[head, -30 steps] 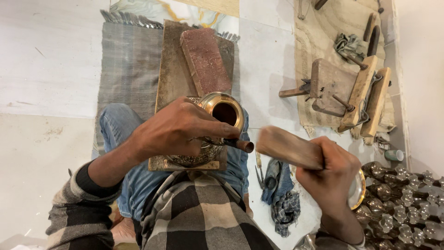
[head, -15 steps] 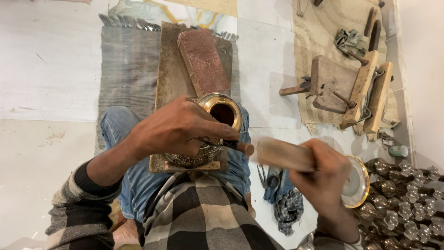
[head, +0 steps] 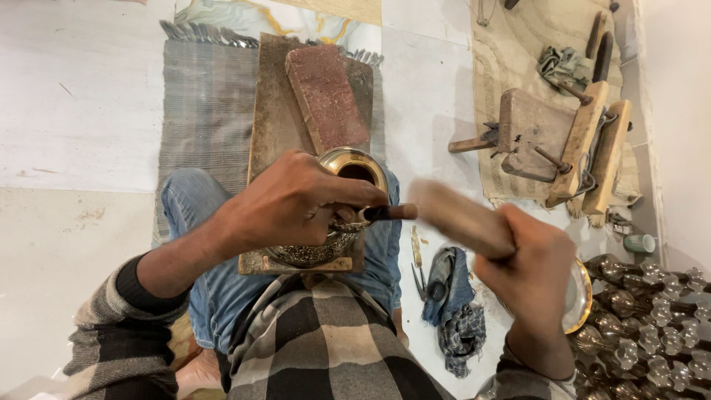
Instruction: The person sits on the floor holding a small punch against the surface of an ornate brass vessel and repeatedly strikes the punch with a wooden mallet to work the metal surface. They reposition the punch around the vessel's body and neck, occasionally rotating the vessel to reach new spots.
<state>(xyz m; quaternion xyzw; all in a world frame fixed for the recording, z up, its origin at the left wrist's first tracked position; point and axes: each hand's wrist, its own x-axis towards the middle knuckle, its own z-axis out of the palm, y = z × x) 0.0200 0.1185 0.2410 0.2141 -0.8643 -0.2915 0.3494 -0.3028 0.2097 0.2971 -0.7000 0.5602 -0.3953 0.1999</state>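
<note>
One person sits on the floor and works with two bare hands. The left hand (head: 292, 204) is curled over one shiny metal pot (head: 333, 222) and pinches one short dark punch (head: 385, 213) between thumb and fingers. The punch lies sideways, and its tip is hidden by the fingers, so I cannot tell where it touches the pot. The pot lies tilted on one long wooden board (head: 278, 111) that rests on the person's lap, and its round open mouth faces away from the person.

The right hand (head: 529, 270) is closed tight around one wooden mallet (head: 459, 217). The mallet looks blurry, and its far end is just beside the back end of the punch.

One reddish brick (head: 326, 96) lies on the far part of the board. One grey striped rug (head: 207, 118) lies under the board. One bunched blue cloth (head: 448, 285) lies on the floor near the right knee, with what may be small pliers (head: 418, 270) beside it. Farther right, one wooden clamp stand (head: 563, 141) sits on a tan mat (head: 511, 44). Many small metal pots (head: 644, 326) are piled in the bottom right corner, too many to count. One round brass dish (head: 579, 296) sits just behind the right hand.
</note>
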